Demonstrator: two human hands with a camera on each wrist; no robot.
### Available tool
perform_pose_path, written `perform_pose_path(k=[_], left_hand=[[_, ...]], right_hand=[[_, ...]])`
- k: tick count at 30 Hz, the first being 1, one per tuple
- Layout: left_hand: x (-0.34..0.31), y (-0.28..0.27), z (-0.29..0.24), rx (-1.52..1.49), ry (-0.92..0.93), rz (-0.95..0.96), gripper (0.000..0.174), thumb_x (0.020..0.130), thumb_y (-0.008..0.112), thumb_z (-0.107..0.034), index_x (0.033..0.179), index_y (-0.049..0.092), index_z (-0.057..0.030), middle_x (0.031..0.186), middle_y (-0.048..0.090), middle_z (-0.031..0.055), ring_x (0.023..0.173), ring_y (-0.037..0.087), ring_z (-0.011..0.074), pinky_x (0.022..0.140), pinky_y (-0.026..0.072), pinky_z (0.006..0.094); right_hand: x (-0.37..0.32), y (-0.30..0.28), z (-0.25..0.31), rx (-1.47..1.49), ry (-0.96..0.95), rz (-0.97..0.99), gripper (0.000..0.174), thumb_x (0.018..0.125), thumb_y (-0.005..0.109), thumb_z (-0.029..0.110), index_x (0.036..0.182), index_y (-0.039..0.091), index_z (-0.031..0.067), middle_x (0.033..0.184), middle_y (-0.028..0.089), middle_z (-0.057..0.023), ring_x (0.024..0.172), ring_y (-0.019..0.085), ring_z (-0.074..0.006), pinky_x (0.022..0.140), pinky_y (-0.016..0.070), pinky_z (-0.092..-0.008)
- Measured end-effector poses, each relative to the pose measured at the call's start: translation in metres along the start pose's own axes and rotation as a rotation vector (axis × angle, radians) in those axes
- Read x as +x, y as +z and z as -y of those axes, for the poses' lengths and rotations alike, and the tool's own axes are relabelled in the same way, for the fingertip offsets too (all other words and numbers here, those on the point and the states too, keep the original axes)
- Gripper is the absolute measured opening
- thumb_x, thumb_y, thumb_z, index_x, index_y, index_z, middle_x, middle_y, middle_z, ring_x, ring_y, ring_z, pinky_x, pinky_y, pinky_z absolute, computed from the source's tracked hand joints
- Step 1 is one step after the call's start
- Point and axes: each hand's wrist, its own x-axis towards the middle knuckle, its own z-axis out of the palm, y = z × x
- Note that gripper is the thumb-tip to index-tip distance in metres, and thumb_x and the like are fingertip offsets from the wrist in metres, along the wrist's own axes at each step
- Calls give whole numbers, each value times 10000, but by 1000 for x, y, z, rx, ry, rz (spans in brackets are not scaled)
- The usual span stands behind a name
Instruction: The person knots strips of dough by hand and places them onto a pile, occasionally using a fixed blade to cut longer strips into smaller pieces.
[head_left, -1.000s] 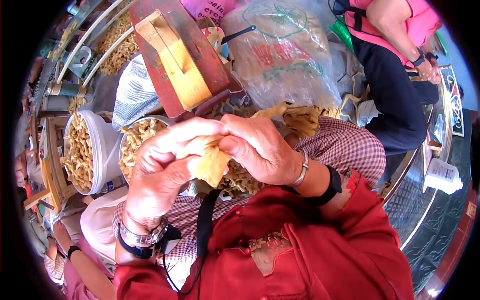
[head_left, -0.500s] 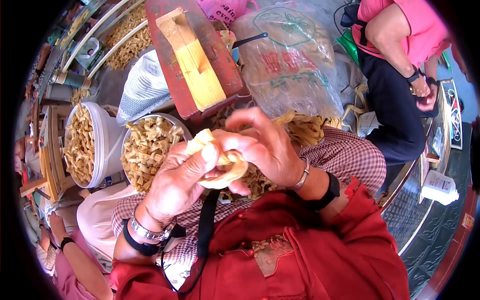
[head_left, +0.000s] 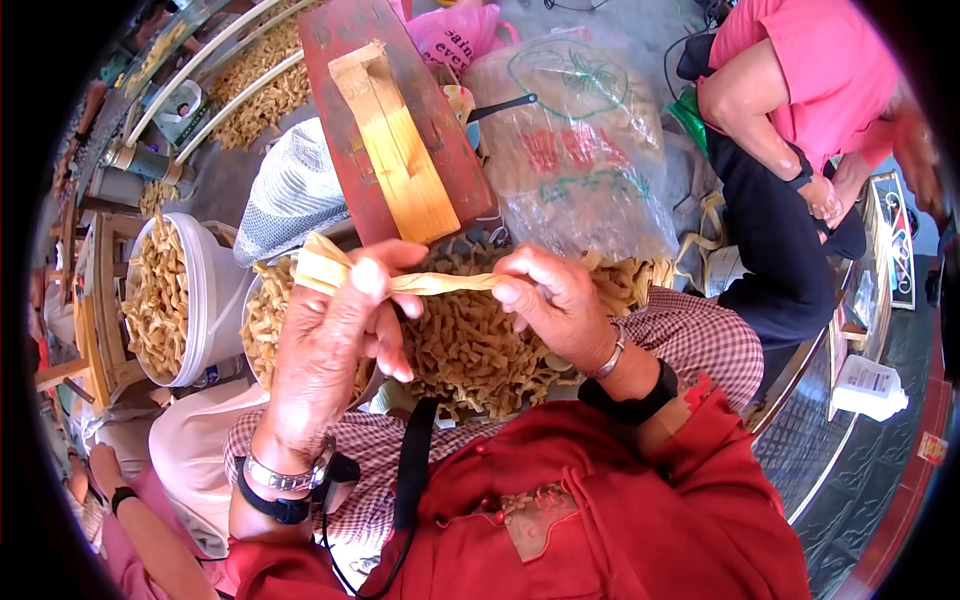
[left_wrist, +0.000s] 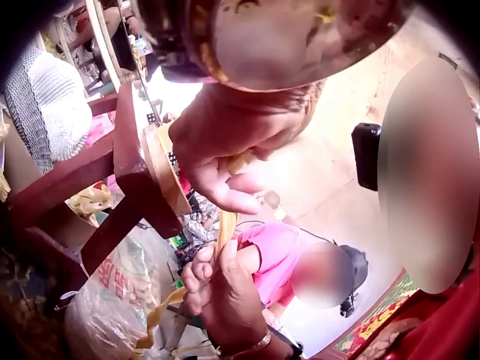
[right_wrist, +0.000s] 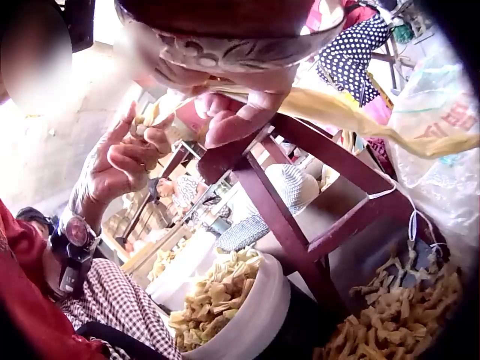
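A pale yellow strip of tofu skin [head_left: 445,284] is stretched between the two hands, narrow and twisted in the middle. My left hand [head_left: 325,345] pinches it under the thumb, and a wider folded end sticks out beyond. At the other side my right hand [head_left: 560,305] grips the strip between thumb and fingers. In the right wrist view a long length of the strip [right_wrist: 367,124] trails away from the right hand. Below the hands lies a heap of knotted pieces [head_left: 470,350].
White buckets [head_left: 208,310] of knotted pieces stand at the left. Ahead is a red bench [head_left: 335,150] bearing a notched wooden block [head_left: 400,160]. Beside it lie a large clear plastic bag [head_left: 590,150] and more strips [head_left: 625,285]. A person in pink [head_left: 780,110] sits at the right.
The strip was bunched in both hands, then looped around the fingers half a second ago. Now the hands have drawn apart and the strip is pulled out straight between them.
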Motion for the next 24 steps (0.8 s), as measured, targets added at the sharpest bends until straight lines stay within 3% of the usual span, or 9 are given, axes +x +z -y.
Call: perform_pose_path(k=[3, 4, 7, 8, 12, 17, 19, 24], left_hand=[[2, -7, -1, 2, -95, 70, 437, 956, 476, -345, 1088, 538, 68, 698, 554, 44, 430, 426, 33, 400, 425, 193], [1, -3, -3, -44, -109, 32, 281, 959, 490, -232, 1055, 562, 22, 672, 530, 2, 425, 401, 25, 384, 355, 176], [1, 1, -4, -7, -107, 18, 219, 947, 500, -172, 1038, 561, 17, 661, 506, -11, 423, 366, 22, 388, 337, 171], [2, 3, -3, -20, -112, 10, 181, 937, 512, -144, 1017, 558, 11, 650, 485, -21, 430, 357, 22, 389, 327, 171], [5, -16, -6, -261, -22, 51, 104, 893, 545, -88, 944, 582, -5, 632, 455, -30, 459, 327, 15, 394, 304, 163], [14, -22, -19, -214, 143, -5, 102, 888, 547, -88, 912, 594, 0, 614, 438, -37, 454, 319, 19, 407, 342, 185], [26, -24, -28, -188, 192, -13, 108, 894, 547, -95, 908, 599, -1, 618, 453, -29, 464, 346, 25, 418, 366, 198], [66, -19, -36, -216, 332, -57, 72, 882, 578, -84, 891, 615, -23, 669, 536, 6, 480, 401, 44, 468, 406, 217]], right_hand=[[1, 6, -3, 17, 4, 52, 187, 881, 603, 177, 903, 584, -8, 742, 551, -93, 614, 553, -190, 569, 433, -289], [1, 5, 6, 31, 48, 91, 181, 893, 583, 172, 928, 578, -6, 751, 559, -92, 614, 570, -180, 569, 441, -287], [2, 15, 14, 93, 75, 199, 232, 937, 528, 191, 1023, 542, -24, 811, 580, -59, 643, 589, -88, 500, 503, -204], [1, 17, 22, 126, 127, 197, 190, 927, 540, 177, 936, 574, -10, 732, 565, -56, 592, 562, -95, 481, 454, -225], [7, 9, 38, -107, -72, 224, 183, 908, 518, 136, 787, 550, 2, 645, 536, -101, 546, 543, -220, 531, 419, -317], [29, -7, 53, -225, -168, 184, 234, 918, 521, 202, 788, 556, 12, 615, 489, -112, 518, 506, -258, 507, 399, -334], [52, -12, 51, -357, -314, 96, 257, 922, 515, 234, 799, 564, 13, 615, 500, -121, 524, 526, -265, 498, 396, -341], [100, -27, 63, -455, -292, -3, 272, 929, 491, 248, 806, 553, 13, 606, 523, -149, 548, 535, -319, 518, 403, -369]])
